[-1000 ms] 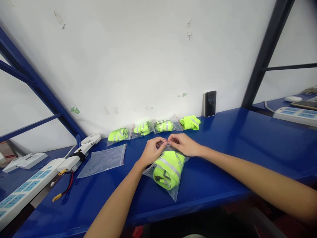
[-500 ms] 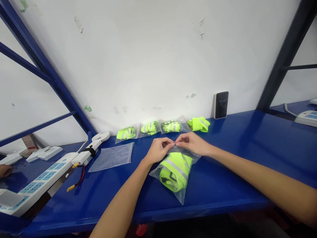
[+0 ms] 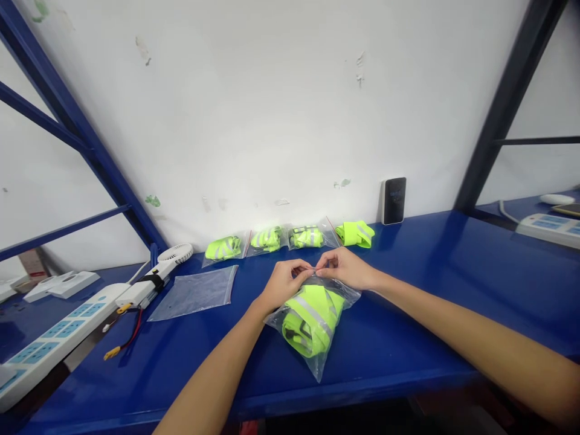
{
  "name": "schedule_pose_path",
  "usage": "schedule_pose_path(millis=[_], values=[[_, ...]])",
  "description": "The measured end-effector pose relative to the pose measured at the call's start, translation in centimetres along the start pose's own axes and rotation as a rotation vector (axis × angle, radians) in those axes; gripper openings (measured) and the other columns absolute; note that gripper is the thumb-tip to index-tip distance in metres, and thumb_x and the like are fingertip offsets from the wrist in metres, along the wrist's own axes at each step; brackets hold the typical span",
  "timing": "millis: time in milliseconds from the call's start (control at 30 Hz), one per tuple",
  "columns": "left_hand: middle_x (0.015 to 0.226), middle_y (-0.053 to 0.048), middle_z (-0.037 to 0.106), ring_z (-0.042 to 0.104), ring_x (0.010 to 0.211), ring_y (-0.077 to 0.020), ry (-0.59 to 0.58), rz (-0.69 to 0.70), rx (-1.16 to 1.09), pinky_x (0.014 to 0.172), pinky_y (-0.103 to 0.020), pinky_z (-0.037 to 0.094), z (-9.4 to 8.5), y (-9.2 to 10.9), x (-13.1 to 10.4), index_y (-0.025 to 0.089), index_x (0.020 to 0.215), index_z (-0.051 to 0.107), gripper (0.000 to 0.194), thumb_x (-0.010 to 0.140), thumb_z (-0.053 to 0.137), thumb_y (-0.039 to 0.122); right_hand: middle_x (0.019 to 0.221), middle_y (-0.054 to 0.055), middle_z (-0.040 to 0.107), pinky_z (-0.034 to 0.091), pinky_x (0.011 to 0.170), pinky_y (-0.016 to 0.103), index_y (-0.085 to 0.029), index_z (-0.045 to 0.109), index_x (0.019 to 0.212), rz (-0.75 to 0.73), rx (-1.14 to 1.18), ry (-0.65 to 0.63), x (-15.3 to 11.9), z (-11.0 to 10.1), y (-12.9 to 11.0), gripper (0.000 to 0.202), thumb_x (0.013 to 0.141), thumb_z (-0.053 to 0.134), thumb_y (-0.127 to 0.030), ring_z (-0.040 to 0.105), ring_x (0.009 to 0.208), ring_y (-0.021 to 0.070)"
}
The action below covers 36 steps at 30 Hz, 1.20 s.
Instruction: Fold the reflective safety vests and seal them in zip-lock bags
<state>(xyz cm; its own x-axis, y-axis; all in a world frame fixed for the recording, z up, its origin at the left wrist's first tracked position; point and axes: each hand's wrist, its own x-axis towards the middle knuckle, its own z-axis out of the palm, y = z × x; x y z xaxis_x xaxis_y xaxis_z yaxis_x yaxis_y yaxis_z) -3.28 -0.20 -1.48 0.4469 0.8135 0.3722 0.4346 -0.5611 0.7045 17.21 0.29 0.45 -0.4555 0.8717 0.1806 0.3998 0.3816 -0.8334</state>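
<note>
While the left hand (image 3: 286, 281) and the right hand (image 3: 345, 269) meet just beside each other, the fingers of both pinch the mouth of a clear bag (image 3: 318, 366), thumbs pressed against fingertips. Inside the bag is a folded neon-yellow bundle (image 3: 312, 317) with silvery stripes; it rests near the middle of the front edge of the blue tabletop (image 3: 430, 302). Along the back edge sit three bagged bundles (image 3: 266, 239), with a loose bundle (image 3: 356, 234) at the right end of their row. Farther right on that edge, a black-faced device (image 3: 394, 201) stands upright. Toward the left edge lies a flat bag (image 3: 194, 293), with a white fan (image 3: 176, 254) near the back left corner
</note>
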Motion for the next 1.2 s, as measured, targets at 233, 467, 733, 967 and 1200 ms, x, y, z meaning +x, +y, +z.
schedule_pose_path(millis=[233, 467, 733, 967, 1200], values=[[0.081, -0.004, 0.07, 0.062, 0.073, -0.0152, 0.01, 0.023, 0.053, 0.065, -0.023, 0.044, 0.2, 0.3, 0.0, 0.015, 0.092, 0.068, 0.023, 0.091, 0.055, 0.034, 0.068, 0.003, 0.066, 0.041, 0.061, 0.027, -0.013, 0.072, 0.079, 0.012, 0.185, -0.013, 0.5, 0.4, 1.5, 0.024, 0.071, 0.074, -0.036, 0.055, 0.063, 0.0146], [0.072, -0.002, 0.064, 0.058, 0.066, -0.013, 0.054, 0.034, 0.132, 0.053, -0.02, 0.037, 0.2, 0.9, 0.0, 0.015, 0.085, 0.065, 0.017, 0.088, 0.055, 0.028, 0.069, 0.001, 0.065, 0.04, 0.063, 0.026, -0.014, 0.072, 0.084, 0.028, 0.195, -0.084, 0.5, 0.3, 1.3, 0.022, 0.075, 0.07, -0.034, 0.054, 0.065, 0.0136], [0.079, -0.003, 0.069, 0.061, 0.07, -0.0149, 0.142, 0.055, 0.103, 0.065, -0.024, 0.045, 0.4, 1.0, -0.3, 0.016, 0.094, 0.068, 0.021, 0.089, 0.056, 0.032, 0.066, -0.001, 0.058, 0.033, 0.058, 0.024, -0.014, 0.068, 0.08, 0.071, 0.432, -0.073, 0.2, 0.7, 1.0, 0.025, 0.071, 0.074, -0.037, 0.046, 0.06, 0.0103], [0.074, -0.001, 0.065, 0.057, 0.068, -0.0138, 0.123, 0.086, 0.104, 0.067, -0.024, 0.042, 0.4, 1.4, -0.4, 0.016, 0.086, 0.065, 0.028, 0.093, 0.05, 0.038, 0.056, -0.005, 0.05, 0.025, 0.049, 0.023, -0.015, 0.064, 0.075, 0.138, 0.599, -0.074, -0.1, 1.1, 0.4, 0.028, 0.068, 0.078, -0.039, 0.037, 0.049, 0.007], [0.075, 0.0, 0.062, 0.056, 0.068, -0.0135, 0.144, 0.124, 0.067, 0.068, -0.025, 0.04, 0.3, 2.0, -0.5, 0.017, 0.089, 0.059, 0.024, 0.096, 0.046, 0.034, 0.063, 0.0, 0.061, 0.038, 0.056, 0.024, -0.014, 0.071, 0.075, 0.135, 0.686, -0.081, 0.2, 0.8, 1.0, 0.025, 0.07, 0.077, -0.037, 0.05, 0.056, 0.0097]])
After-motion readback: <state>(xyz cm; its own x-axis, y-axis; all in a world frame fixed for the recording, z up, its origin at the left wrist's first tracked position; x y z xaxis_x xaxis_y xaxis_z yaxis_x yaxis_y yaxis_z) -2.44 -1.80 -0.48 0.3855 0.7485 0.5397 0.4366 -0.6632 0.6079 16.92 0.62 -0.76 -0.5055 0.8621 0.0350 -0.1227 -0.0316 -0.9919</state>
